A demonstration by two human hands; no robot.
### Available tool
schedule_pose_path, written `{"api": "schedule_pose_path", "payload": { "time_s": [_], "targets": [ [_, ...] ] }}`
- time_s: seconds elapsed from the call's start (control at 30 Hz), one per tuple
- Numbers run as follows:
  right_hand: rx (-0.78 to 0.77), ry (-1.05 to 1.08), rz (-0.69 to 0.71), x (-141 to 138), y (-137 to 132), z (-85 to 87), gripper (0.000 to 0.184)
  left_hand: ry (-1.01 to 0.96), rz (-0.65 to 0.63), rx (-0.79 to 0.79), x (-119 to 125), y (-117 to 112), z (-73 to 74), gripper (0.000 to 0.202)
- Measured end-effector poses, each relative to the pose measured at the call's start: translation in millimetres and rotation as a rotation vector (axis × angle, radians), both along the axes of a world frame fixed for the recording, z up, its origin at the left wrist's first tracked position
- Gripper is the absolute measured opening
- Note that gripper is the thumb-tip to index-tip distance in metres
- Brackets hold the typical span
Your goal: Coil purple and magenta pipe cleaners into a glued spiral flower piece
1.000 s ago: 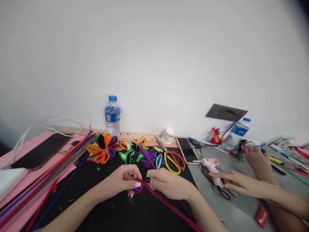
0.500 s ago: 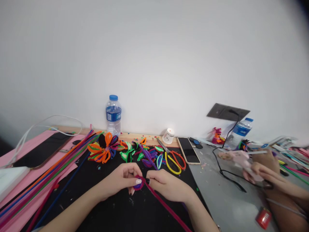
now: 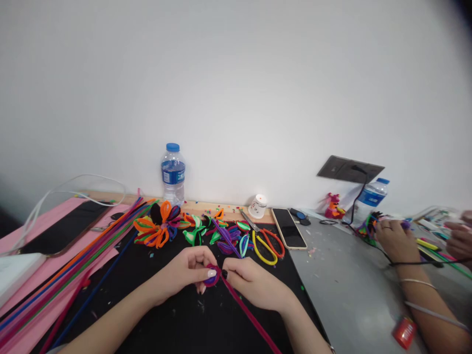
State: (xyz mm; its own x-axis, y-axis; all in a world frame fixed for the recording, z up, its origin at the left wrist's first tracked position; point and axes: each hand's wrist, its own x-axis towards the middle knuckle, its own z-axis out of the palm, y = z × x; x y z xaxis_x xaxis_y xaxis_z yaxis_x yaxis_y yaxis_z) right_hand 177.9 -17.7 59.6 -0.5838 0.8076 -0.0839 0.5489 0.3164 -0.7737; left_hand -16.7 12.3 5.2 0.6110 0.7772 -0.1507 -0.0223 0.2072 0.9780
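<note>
Between thumb and fingers, my left hand [image 3: 191, 269] pinches a small looped pipe-cleaner piece [image 3: 213, 277], purple inside with a magenta outer ring. Right beside it, my right hand [image 3: 249, 281] is closed on the magenta pipe cleaner [image 3: 245, 309], whose long tail slants down to the lower right under that hand. Both hands are just above the black mat [image 3: 177, 324]. Behind them lie several finished loops, among them an orange pipe-cleaner flower [image 3: 162, 228], green-and-white petals [image 3: 194, 235] and purple petals [image 3: 226, 241]. Scissors [image 3: 266, 246] with yellow and red handles rest beyond my right hand.
Long pipe cleaners [image 3: 79, 263] lie over pink paper [image 3: 22, 231] at left, near a dark tablet [image 3: 62, 231]. A water bottle [image 3: 173, 174], paper cup [image 3: 257, 206] and phone [image 3: 288, 228] stand or lie behind. At right are a co-worker's hand [image 3: 396, 243] and a red can-like object [image 3: 404, 332].
My hands have barely moved; the magenta ring shows slightly more openly and the tail hangs steeper. The co-worker's hand has put down the pink object out of view and reached toward the colourful bundle.
</note>
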Motion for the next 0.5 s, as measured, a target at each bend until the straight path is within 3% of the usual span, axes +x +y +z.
{"api": "schedule_pose_path", "payload": {
  "time_s": [0.5],
  "targets": [
    [0.057,0.033,-0.042,-1.7,-0.8,-8.9,0.022,-0.06,0.039,-0.019,1.3,0.2,-6.4,0.018]
  ]
}}
